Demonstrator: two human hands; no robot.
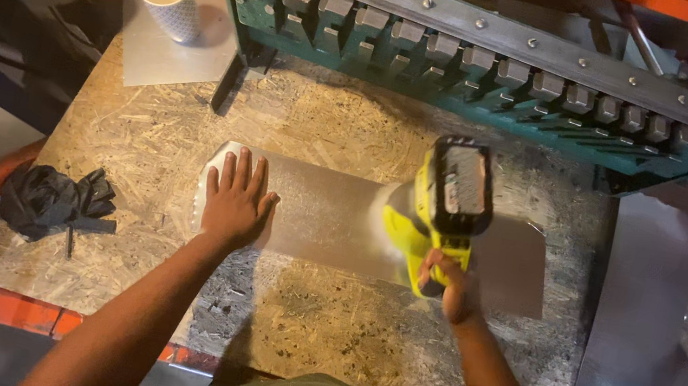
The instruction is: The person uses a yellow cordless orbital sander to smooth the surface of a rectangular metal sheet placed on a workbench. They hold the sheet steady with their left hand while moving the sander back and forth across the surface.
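Note:
A grey sheet of metal (331, 214) lies flat on the chipboard bench top (321, 321). My left hand (235, 199) presses down on the sheet's left end, palm flat and fingers spread. My right hand (447, 282) grips the handle of a yellow cordless power tool (445, 206) with a black battery on top. The tool's head rests on the middle of the sheet. What sits under the head is hidden by the tool's body.
A green sheet-metal bending brake (491, 54) spans the back of the bench. A white cup (169, 0) stands on another metal sheet at back left. Black gloves (55, 201) lie at the left edge. A larger metal sheet (645, 303) lies at the right. Orange frame rails surround the bench.

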